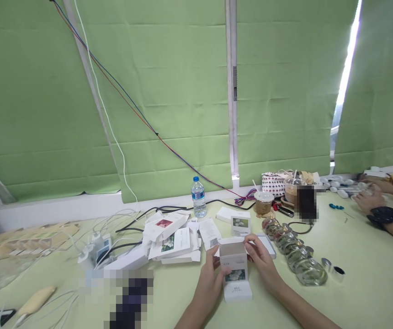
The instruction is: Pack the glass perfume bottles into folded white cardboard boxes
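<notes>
A small white box (234,262) with a flower picture stands in front of me, its upper end open and a flap lying out at the bottom. My left hand (210,278) grips its left side, fingers on the front. On the upper right edge, my right hand (260,258) pinches the cardboard. Just behind is another white box with a flower picture (241,225). A heap of flattened white boxes (174,242) lies to the left. To the right runs a row of clear glass bottles (299,256), with silver caps (338,273) beside its near end.
A water bottle (199,198) stands behind the heap. Cups (263,203) and a patterned bag (273,183) are at the back right. Cables and a power strip (128,258) lie left. Another person's hands (371,198) work at the far right.
</notes>
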Motion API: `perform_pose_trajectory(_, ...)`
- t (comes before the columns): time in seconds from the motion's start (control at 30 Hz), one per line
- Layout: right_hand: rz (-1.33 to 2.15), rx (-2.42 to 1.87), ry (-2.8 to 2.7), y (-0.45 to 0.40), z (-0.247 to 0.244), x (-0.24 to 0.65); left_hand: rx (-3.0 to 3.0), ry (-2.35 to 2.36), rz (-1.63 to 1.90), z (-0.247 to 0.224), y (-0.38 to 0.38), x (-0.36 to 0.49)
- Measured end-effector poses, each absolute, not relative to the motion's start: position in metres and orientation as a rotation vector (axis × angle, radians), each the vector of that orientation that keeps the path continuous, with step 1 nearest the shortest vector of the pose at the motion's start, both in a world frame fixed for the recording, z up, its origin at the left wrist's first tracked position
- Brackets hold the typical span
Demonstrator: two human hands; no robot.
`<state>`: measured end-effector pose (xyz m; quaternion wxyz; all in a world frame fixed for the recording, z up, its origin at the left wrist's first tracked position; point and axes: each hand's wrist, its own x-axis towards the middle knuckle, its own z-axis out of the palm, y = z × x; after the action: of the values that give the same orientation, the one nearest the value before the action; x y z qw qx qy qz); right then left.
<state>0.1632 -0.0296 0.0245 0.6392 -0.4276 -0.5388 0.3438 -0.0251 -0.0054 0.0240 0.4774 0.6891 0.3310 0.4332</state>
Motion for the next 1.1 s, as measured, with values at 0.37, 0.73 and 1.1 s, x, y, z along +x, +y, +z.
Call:
perform_pose_trajectory(0.37, 0.49, -1.004, -1.312, -0.029, 0.025, 0.174, 1.492, 0.692, 1.088, 0.026, -0.008, -0.017)
perform_pose_trajectory(0.73, 0.687, -1.039, -1.277, -0.032, 0.034, 0.173, 1.575, 0.692, 1.063, 0.024, -0.01, -0.018)
perform_pose_trajectory(1.1, 0.816, -1.063, -1.243, -0.03, 0.035, 0.171, 1.606, 0.766, 1.077, 0.02, -0.007, -0.018)
